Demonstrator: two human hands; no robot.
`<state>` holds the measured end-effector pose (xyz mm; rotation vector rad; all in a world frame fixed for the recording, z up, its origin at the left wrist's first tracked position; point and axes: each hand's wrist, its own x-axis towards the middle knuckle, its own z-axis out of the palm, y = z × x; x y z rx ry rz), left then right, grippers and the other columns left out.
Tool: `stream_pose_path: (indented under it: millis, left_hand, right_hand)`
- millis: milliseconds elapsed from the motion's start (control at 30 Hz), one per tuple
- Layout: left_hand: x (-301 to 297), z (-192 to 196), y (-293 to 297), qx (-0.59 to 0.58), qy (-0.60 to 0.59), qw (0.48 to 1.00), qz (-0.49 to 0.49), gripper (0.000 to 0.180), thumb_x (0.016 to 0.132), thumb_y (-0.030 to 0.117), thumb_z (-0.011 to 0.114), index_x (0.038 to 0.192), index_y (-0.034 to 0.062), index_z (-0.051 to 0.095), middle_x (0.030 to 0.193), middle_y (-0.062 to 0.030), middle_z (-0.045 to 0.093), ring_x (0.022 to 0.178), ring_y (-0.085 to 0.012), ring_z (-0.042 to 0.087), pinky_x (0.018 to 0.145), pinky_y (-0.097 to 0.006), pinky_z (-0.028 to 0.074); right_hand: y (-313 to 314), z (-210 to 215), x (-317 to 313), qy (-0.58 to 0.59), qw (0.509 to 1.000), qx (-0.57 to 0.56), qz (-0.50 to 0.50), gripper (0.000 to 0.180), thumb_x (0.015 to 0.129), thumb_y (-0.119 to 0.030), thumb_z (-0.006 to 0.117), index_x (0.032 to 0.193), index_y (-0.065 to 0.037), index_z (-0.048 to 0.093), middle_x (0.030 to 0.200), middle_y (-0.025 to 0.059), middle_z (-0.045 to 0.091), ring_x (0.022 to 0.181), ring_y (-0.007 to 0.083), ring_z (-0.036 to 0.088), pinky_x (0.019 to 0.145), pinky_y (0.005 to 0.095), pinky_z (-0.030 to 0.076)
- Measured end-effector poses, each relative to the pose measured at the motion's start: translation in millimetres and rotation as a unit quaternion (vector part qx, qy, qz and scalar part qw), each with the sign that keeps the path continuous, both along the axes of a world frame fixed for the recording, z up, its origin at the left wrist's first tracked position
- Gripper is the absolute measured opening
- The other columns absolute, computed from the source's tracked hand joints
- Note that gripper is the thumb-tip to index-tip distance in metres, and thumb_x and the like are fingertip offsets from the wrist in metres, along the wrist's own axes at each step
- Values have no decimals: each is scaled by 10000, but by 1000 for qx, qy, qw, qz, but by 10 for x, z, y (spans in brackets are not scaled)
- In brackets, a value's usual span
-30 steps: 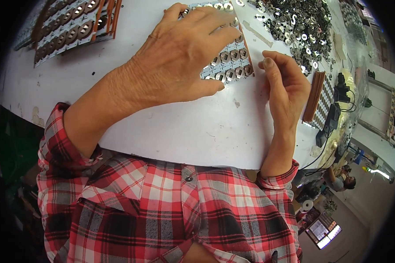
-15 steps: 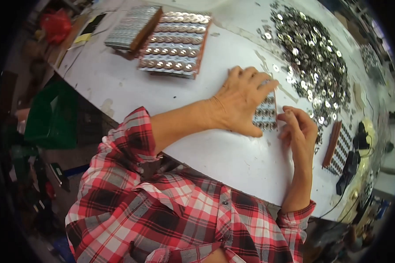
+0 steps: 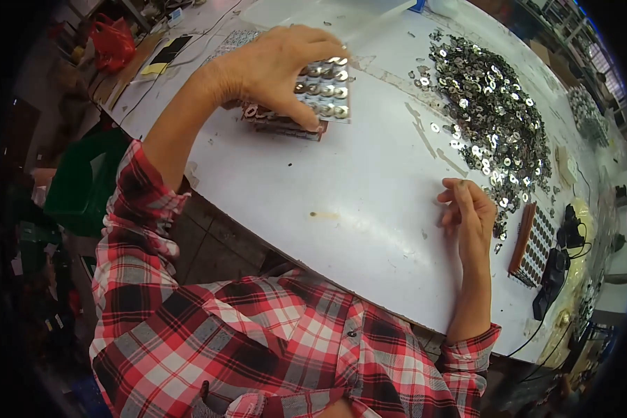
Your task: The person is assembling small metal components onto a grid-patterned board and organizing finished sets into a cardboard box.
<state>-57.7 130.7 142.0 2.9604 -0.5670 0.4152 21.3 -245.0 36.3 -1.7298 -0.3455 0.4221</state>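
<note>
My left hand (image 3: 275, 70) reaches to the far left of the table, its thumb and fingers gripping a flat panel (image 3: 331, 90) set with rows of shiny round metal discs. That panel is over a stack of similar panels (image 3: 285, 131), and my hand and wrist hide much of both. Whether the panel touches the stack, I cannot tell. My right hand (image 3: 472, 212) rests near the table's right side with curled fingers, the thumb close to the fingertips. Anything between those fingers is hidden. Just beyond it lies a big heap of loose metal washers (image 3: 498, 104).
Another stack of panels (image 3: 534, 244) with brown edges stands at the right, beside a black adapter (image 3: 552, 282) and its cable. A translucent tray (image 3: 313, 21) sits at the far edge. A green bin (image 3: 83, 184) is off the table's left side. The white tabletop (image 3: 369, 244) spans the middle.
My left hand has carried the panel from the middle of the table leftward and away, over the stack. My right hand has stayed almost in place. The view has shifted slightly.
</note>
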Motion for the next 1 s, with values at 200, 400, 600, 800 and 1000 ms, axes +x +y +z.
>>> stream_pose_path:
  millis: [200,400,600,800,1000]
  left_hand:
    - [-126,-101,222,63,-38,997,-6,934,625,516,861,1382,36,597,1440,-203,574,1280,-370,582,1090,-462,465]
    - [-656,-127,156,-316,-102,888,318,454,893,406,759,1035,-24,726,961,-145,742,891,-218,689,814,-342,529]
    - [-844,-845,412,-480,12,788,385,681,988,553,611,742,-81,642,657,-78,579,677,-135,529,637,-350,464]
    - [-802,-765,257,-422,51,814,395,873,936,758,478,854,-75,725,830,-265,686,896,-361,683,858,-448,514]
    - [-818,-579,198,-454,162,786,386,1018,876,775,527,1404,-96,549,1201,-349,673,1167,-432,652,949,-459,548]
  right_hand:
    - [18,-41,58,-11,1000,-10,20,437,1056,-409,587,1087,3,731,840,76,712,554,73,573,446,207,388]
    - [2,-32,89,17,999,-16,27,482,1053,-420,583,1088,42,717,876,113,725,650,110,646,522,234,495]
    - [445,142,49,167,966,-28,196,718,1062,-538,492,1326,124,570,1204,238,674,1060,313,690,910,428,586]
    - [1509,266,120,183,961,12,209,1008,981,-746,442,1483,128,401,1514,279,460,1396,378,468,1069,569,469]
    - [2166,388,129,141,971,-8,193,922,905,-762,556,1438,-10,533,1313,166,639,1146,316,610,972,571,500]
